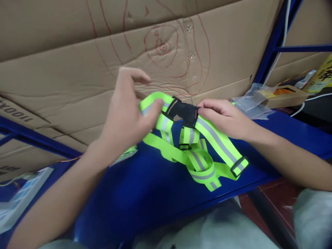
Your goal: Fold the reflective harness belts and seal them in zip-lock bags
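A neon-green reflective harness (216,140) with silver stripes hangs between my hands, its loose straps drooping over the blue table. At its top is a black fabric piece (183,112) with straps on both sides. My left hand (129,107) pinches the green strap left of that piece between thumb and fingers; its index finger is raised and bent. On the other side, my right hand (223,116) grips the harness where the black piece meets the right strap. A black slide buckle (239,166) sits at the end of the right strap, with another buckle (185,147) lower in the middle.
Behind the blue table (124,204) stands a cardboard wall (64,69) with red marker lines. Clear plastic bags (251,103) and an open cardboard box (287,97) lie at the right. A white-and-blue tray-like object (26,197) rests at the left, and a blue metal post (269,52) rises at the right.
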The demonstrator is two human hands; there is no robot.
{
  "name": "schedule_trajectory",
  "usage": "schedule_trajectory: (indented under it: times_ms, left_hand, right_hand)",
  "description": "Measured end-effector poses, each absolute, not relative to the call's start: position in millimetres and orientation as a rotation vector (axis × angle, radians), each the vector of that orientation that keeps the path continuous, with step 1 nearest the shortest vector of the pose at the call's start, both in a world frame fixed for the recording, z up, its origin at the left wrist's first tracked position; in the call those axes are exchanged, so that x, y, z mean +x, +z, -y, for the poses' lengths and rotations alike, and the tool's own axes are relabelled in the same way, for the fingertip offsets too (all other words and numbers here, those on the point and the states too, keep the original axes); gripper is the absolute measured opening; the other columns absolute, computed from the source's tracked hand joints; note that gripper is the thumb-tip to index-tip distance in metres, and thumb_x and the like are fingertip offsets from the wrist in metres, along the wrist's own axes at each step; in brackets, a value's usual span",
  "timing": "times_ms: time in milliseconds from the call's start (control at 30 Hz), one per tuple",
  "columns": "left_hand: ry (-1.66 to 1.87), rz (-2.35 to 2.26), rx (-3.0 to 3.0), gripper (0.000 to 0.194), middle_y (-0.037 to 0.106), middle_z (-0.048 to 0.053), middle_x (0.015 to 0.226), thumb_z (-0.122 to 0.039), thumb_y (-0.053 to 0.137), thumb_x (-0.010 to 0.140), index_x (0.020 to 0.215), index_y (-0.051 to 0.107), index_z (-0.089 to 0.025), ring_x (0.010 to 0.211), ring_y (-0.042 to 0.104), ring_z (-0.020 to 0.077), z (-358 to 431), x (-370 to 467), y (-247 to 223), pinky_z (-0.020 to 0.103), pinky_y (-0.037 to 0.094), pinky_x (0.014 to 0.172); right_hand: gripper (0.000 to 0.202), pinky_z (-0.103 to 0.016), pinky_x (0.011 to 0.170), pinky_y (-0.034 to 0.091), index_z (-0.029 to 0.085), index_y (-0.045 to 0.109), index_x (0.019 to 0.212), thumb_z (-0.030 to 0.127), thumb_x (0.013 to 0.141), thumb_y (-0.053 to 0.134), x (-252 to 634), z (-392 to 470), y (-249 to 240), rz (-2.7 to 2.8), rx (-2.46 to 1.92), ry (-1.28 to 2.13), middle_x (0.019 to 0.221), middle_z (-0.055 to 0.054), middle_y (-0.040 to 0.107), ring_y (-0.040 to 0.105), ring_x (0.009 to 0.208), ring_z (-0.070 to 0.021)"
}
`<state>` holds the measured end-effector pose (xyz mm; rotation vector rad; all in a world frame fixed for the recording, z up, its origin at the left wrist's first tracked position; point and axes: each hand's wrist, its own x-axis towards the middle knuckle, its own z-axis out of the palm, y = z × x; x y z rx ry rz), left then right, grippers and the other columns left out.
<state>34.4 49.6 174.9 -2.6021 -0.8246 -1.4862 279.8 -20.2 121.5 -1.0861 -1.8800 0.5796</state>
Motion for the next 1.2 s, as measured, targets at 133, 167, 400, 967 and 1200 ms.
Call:
schedule_trajectory:
  times_ms: [133,167,400,967,1200]
  left_hand:
    - [-0.818,0.439,-2.800,0.065,0.050,0.012,0.147,-0.032,0.079,0.083,0.140,0.048,-0.026,0.125,0.060,0.0263,-43.7,31.2,165.1,0.040,0.058,0.098]
    - [-0.690,0.396,-2.858,0.061,0.055,0.011,0.144,-0.031,0.076,0.085,0.139,0.048,-0.025,0.128,0.059,0.0264,-41.7,32.2,162.6,0.039,0.056,0.103]
    - [-0.707,0.541,-2.685,0.042,0.071,0.009,0.119,-0.027,0.068,0.087,0.126,0.055,-0.019,0.110,0.070,0.0278,-32.7,42.9,143.5,0.040,0.057,0.092]
    - [-0.675,0.606,-3.009,0.035,0.074,0.000,0.116,-0.030,0.072,0.088,0.121,0.059,-0.028,0.105,0.072,0.0181,-42.4,38.2,137.6,0.030,0.055,0.089]
    - [-0.611,0.553,-2.636,0.025,0.077,0.004,0.108,-0.026,0.065,0.087,0.112,0.066,-0.024,0.094,0.074,0.0258,-40.2,38.2,124.6,0.037,0.053,0.076]
  right_hand:
    - [0.024,-0.027,0.065,0.035,0.017,0.058,0.083,0.030,0.100,0.046,275.6,13.7,112.7,1.808,-1.120,0.472,0.074,0.001,0.051,0.046,0.070,-0.0117]
    - [0.025,-0.027,0.066,0.035,0.017,0.057,0.084,0.031,0.101,0.044,274.7,12.6,110.6,1.816,-1.108,0.493,0.076,0.001,0.051,0.046,0.071,-0.0120]
    - [0.030,-0.028,0.073,0.038,0.019,0.053,0.090,0.039,0.107,0.039,275.8,9.3,99.7,1.892,-1.006,0.526,0.083,-0.001,0.052,0.048,0.078,-0.0143]
    - [0.037,-0.027,0.069,0.036,0.020,0.051,0.089,0.050,0.107,0.042,281.5,7.3,86.5,1.955,-0.968,0.629,0.082,0.000,0.054,0.046,0.074,-0.0130]
    - [0.045,-0.026,0.063,0.034,0.019,0.052,0.086,0.060,0.104,0.045,278.3,2.8,81.0,1.951,-0.981,0.693,0.075,0.002,0.046,0.042,0.069,-0.0117]
